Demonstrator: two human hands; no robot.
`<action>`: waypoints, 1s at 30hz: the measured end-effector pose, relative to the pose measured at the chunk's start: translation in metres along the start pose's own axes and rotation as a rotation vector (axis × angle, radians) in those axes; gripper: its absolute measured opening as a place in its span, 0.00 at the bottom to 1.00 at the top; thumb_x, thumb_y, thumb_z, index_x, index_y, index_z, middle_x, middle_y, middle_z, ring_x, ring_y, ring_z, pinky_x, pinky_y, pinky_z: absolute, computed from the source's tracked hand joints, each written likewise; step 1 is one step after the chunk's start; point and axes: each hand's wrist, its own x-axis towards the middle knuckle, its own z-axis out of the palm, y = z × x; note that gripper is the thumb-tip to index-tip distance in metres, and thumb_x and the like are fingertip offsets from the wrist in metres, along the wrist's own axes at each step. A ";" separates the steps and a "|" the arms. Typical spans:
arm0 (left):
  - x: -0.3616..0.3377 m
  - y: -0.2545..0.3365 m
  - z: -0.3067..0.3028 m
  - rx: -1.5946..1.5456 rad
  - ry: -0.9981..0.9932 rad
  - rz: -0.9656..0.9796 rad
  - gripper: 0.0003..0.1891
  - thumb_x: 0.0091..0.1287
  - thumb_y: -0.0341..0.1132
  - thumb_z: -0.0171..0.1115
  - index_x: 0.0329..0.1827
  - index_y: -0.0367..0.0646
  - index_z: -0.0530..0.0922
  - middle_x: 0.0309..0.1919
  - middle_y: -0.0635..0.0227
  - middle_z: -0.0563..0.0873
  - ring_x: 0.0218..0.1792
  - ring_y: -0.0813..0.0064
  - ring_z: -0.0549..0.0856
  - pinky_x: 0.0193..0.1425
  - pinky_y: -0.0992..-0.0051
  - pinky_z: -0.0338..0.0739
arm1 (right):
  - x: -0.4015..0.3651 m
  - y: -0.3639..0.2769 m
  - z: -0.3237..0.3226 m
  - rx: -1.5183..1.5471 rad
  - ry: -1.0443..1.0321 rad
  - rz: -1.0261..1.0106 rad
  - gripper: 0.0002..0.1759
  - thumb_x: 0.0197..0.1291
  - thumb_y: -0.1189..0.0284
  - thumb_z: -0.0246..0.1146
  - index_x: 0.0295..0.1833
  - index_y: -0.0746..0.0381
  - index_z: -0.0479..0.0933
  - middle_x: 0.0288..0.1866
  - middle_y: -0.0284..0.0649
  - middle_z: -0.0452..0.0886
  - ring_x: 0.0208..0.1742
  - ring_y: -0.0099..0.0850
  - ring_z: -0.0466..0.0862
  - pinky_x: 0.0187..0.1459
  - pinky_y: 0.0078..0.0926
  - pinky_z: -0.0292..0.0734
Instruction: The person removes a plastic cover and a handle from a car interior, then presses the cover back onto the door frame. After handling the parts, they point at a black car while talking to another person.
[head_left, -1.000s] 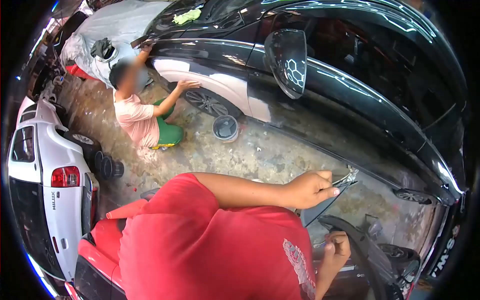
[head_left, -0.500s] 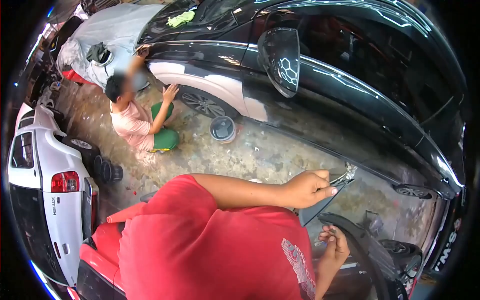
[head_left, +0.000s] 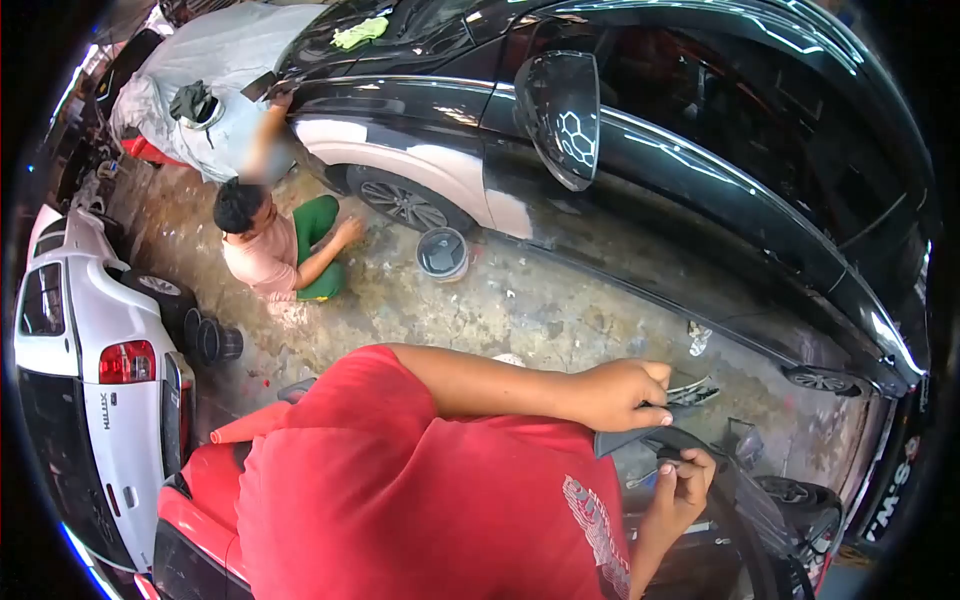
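Note:
In the lower right, my left hand [head_left: 625, 392] is closed on a dark, curved trim strip [head_left: 612, 440] that reaches across my front. Pale thin strands [head_left: 695, 390] stick out beyond its fingertips; I cannot make out what they are. Just below, my right hand [head_left: 682, 488] is closed in a pinch close to the strip's edge. Something small and dark shows at its fingertips, too small to name. The right sleeve and torso belong to my red shirt [head_left: 400, 480].
A black car [head_left: 640, 230] with pale filler patches [head_left: 440, 170] stands ahead. Another person [head_left: 270, 240] squats by its front wheel [head_left: 405, 200], near a water bucket [head_left: 442, 255]. A white pickup [head_left: 130, 430] and black buckets [head_left: 215, 340] are at left. Crumpled scraps [head_left: 699, 338] lie on the floor.
The strip at my left hand has tilted down, and my right hand has risen slightly toward it. The other person's near hand has dropped from the wheel arch toward the knees.

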 end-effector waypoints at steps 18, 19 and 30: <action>0.011 0.020 0.014 0.006 0.157 -0.090 0.06 0.66 0.32 0.78 0.43 0.42 0.93 0.41 0.59 0.85 0.43 0.58 0.88 0.47 0.61 0.82 | 0.042 -0.013 0.031 0.406 0.296 -0.008 0.35 0.74 0.88 0.56 0.85 0.64 0.62 0.62 0.41 0.77 0.48 0.27 0.80 0.55 0.27 0.80; 0.012 0.015 0.009 0.005 0.154 -0.091 0.06 0.66 0.32 0.78 0.43 0.42 0.93 0.41 0.59 0.85 0.43 0.58 0.88 0.47 0.61 0.82 | 0.043 -0.008 0.030 0.409 0.295 -0.001 0.33 0.74 0.88 0.55 0.82 0.64 0.65 0.61 0.40 0.78 0.46 0.26 0.79 0.53 0.26 0.80; 0.022 0.000 0.002 0.190 0.145 0.065 0.16 0.66 0.22 0.65 0.51 0.46 0.94 0.56 0.54 0.89 0.59 0.48 0.85 0.66 0.56 0.82 | 0.043 -0.019 0.017 0.266 -0.266 0.129 0.29 0.62 0.89 0.50 0.69 0.72 0.77 0.46 0.41 0.85 0.31 0.23 0.81 0.37 0.25 0.82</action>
